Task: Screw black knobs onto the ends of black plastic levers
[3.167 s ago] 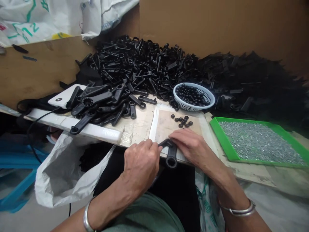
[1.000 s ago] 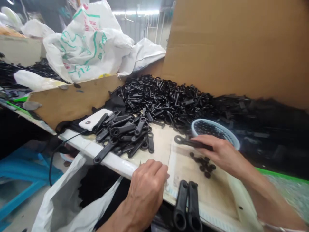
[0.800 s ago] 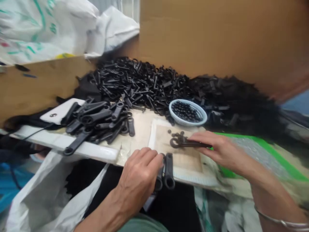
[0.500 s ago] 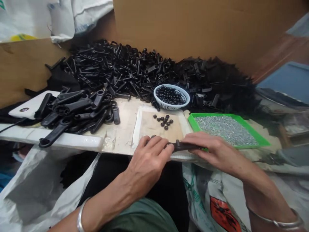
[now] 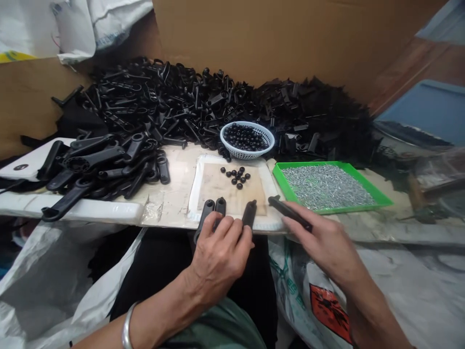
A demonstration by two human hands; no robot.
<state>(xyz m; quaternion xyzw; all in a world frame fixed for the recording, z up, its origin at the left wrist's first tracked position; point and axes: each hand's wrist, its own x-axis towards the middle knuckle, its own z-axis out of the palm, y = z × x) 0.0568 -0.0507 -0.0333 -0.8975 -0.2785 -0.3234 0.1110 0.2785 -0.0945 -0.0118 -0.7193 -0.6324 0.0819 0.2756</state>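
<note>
"Three black levers (image 5: 250, 213) sit at the near edge of the counter (image 5: 174, 160) in the head view. What about the left hand (image 5: 221, 247)?"

"Its fingers are bent over their lower parts, hiding them. The thumb is out of sight, so I can't tell whether it grips any."

"And the right hand (image 5: 323, 237)?"

"Pinching a fourth lever (image 5: 290, 212) between thumb and fingers, near the green tray (image 5: 379, 199). The fingers cover part of it."

"What else is hard to read?"

"The dark beads (image 5: 240, 186) on the pale mat (image 5: 214, 189) show clearly, but those in the blue basket (image 5: 247, 154) overlap. The metal pins (image 5: 327, 186) in the tray merge together. The heap (image 5: 327, 111) behind blurs to black at right, and the frame cuts off the white sack (image 5: 39, 271)."
</note>
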